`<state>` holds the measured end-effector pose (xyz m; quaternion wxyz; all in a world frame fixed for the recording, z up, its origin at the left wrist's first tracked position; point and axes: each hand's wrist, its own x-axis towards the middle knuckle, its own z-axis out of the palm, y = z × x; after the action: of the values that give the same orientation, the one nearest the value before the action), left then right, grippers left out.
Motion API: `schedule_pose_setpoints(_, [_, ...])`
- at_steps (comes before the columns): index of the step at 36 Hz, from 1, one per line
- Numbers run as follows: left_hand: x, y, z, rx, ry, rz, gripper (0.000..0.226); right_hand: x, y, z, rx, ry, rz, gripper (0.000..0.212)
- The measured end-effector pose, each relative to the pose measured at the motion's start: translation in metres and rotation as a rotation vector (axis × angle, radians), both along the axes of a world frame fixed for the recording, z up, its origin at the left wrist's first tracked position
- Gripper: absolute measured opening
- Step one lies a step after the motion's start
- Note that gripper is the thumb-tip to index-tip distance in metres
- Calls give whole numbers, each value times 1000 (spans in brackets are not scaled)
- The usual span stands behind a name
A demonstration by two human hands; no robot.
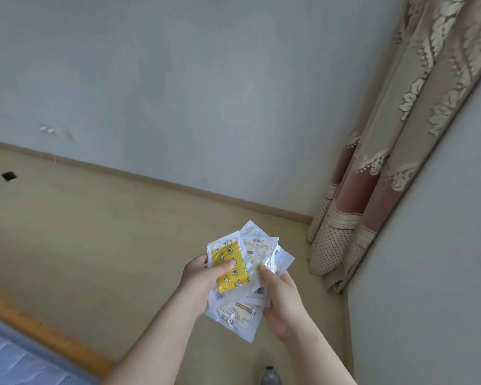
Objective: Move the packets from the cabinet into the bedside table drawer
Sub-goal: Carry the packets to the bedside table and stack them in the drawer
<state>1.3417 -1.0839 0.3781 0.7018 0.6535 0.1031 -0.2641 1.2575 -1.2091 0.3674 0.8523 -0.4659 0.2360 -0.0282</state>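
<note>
Left hand (197, 282) thumb-clamped on yellow packet (232, 266) topping the fanned packets (250, 279), long axes pointing away from body; right hand (282, 304) closed under stack's right edge; drawer and cabinet out of view.

The white packet (258, 250) near the top of the fan carries the characters "手宝" and, under them, "HAND WARMER" in small capitals; a lower white packet (233, 315) shows the same wording upside down, only partly legible; the yellow packet (232, 269) carries stars and flowers, with no print I can make out.
</note>
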Motion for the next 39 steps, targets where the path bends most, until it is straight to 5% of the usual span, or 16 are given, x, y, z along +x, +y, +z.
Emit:
schedule_pose_setpoints(15, [201,-59,-3,-93,73,443,21,257,-75,8,-73,17,357,25])
schedule_pose_setpoints(39, [545,205,25,-52,3,877,18,664,188,40,-102,48,780,21])
